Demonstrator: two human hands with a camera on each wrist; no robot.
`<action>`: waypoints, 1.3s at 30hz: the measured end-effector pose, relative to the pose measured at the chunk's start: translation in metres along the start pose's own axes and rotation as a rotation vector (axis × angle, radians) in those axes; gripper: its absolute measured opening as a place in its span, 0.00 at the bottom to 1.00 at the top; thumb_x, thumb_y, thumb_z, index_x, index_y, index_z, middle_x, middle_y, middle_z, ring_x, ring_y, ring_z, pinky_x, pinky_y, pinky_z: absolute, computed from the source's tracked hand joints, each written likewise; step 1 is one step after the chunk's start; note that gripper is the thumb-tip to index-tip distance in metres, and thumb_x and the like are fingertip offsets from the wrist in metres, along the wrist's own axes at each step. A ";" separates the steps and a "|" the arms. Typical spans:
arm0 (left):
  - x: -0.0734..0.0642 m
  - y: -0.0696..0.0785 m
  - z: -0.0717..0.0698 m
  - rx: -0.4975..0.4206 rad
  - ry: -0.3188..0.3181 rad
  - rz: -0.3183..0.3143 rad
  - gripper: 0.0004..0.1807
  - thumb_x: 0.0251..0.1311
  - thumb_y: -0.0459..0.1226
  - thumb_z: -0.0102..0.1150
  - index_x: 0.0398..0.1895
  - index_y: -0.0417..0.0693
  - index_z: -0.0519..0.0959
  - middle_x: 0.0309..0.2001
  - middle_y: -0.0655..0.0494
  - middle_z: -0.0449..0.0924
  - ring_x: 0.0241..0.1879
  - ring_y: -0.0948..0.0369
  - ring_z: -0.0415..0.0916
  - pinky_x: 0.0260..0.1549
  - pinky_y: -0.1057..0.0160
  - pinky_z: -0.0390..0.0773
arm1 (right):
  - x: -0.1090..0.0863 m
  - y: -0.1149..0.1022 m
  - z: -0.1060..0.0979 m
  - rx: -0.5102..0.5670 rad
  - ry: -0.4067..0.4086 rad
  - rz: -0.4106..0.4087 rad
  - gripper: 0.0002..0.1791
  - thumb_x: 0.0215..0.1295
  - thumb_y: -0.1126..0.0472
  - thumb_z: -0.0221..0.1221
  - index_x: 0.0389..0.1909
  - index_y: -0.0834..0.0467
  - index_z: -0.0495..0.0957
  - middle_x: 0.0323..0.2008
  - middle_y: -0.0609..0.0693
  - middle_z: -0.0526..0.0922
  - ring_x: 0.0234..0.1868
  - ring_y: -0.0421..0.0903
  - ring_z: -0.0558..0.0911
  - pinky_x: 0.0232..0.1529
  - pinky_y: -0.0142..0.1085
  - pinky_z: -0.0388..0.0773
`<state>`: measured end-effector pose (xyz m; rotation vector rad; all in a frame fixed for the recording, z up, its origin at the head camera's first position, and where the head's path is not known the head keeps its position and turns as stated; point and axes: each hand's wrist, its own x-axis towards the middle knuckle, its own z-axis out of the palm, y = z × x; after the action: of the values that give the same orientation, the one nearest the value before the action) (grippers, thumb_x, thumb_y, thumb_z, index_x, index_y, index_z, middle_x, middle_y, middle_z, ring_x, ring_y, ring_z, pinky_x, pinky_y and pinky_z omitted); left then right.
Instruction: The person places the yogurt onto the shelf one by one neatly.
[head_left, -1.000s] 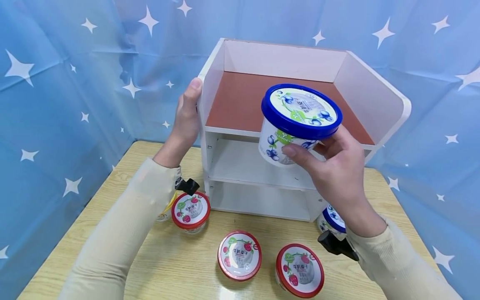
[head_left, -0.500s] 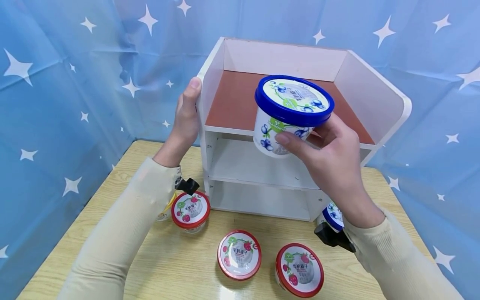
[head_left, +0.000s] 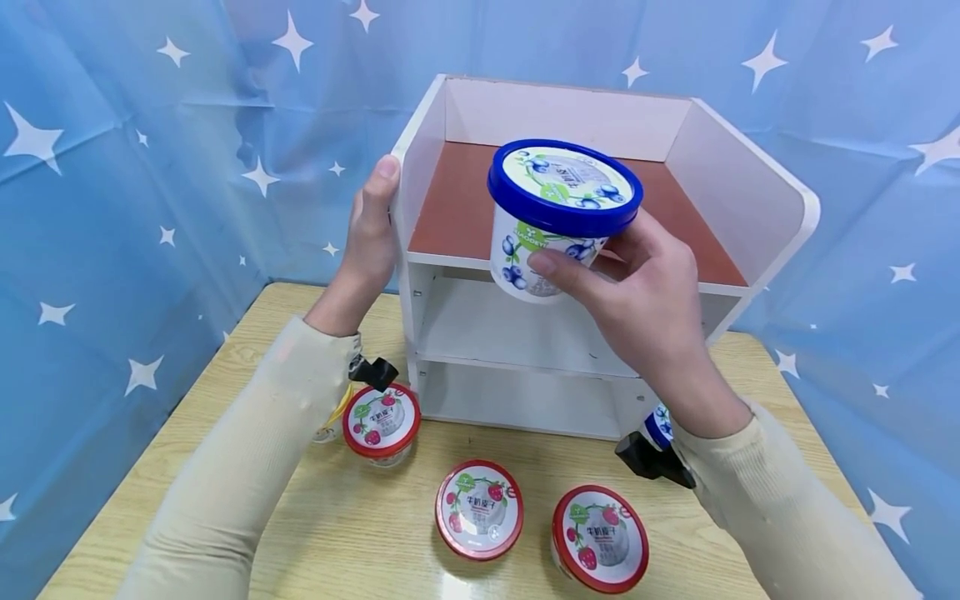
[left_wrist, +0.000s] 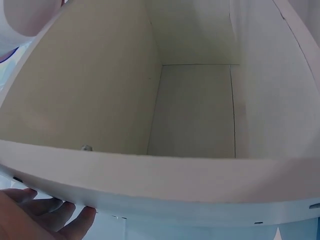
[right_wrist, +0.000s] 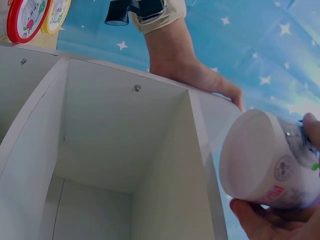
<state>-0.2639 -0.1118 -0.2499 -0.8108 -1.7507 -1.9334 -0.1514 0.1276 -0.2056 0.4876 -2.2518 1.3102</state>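
A white tub with a blue lid and blueberry print (head_left: pixel 566 187) is in my right hand (head_left: pixel 648 304), tilted slightly, thumb on its near side. Behind it stands a white shelf unit (head_left: pixel 525 325) with a brown top board (head_left: pixel 468 200); the tub is before that board's front edge. My left hand (head_left: pixel 369 237) rests on the outside of the unit's left panel. In the left wrist view, fingertips (left_wrist: pixel 85 215) touch that outer side; the thumb is out of sight. The right wrist view has the tub's pale base (right_wrist: pixel 250 155) beside the top board's edge.
Red-lidded strawberry tubs (head_left: pixel 381 421), (head_left: pixel 478 510), (head_left: pixel 600 540) stand on the wooden table (head_left: pixel 330 517). A yellow-rimmed tub (head_left: pixel 330 429) is partly hidden by the left sleeve. Another blue-lidded tub (head_left: pixel 660 425) is mostly behind the right wrist. A blue star-patterned curtain (head_left: pixel 150 208) surrounds the table.
My right hand has carried the blue-lidded tub up and to the left, over the front of the brown board. The left hand stays at the panel.
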 end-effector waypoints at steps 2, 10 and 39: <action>0.000 0.000 -0.001 0.000 -0.002 0.003 0.30 0.63 0.56 0.35 0.49 0.44 0.76 0.39 0.34 0.73 0.34 0.48 0.75 0.31 0.56 0.76 | 0.002 0.001 0.001 -0.001 0.000 -0.005 0.30 0.56 0.55 0.72 0.61 0.53 0.76 0.51 0.42 0.82 0.50 0.42 0.82 0.48 0.36 0.79; 0.000 0.000 -0.001 0.001 -0.006 -0.004 0.30 0.63 0.57 0.35 0.50 0.45 0.76 0.40 0.34 0.74 0.35 0.47 0.75 0.31 0.55 0.77 | 0.007 0.003 0.002 -0.032 0.006 0.009 0.31 0.56 0.51 0.72 0.61 0.52 0.77 0.51 0.43 0.83 0.49 0.42 0.83 0.48 0.35 0.79; -0.002 -0.003 -0.001 0.026 -0.010 0.003 0.33 0.64 0.56 0.34 0.50 0.36 0.73 0.37 0.36 0.74 0.33 0.49 0.74 0.32 0.56 0.76 | 0.024 0.008 0.009 -0.022 -0.057 0.027 0.32 0.54 0.49 0.73 0.60 0.53 0.77 0.52 0.46 0.82 0.50 0.44 0.82 0.49 0.37 0.78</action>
<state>-0.2644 -0.1127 -0.2536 -0.8153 -1.7763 -1.9034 -0.1773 0.1226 -0.2014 0.4942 -2.3252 1.2987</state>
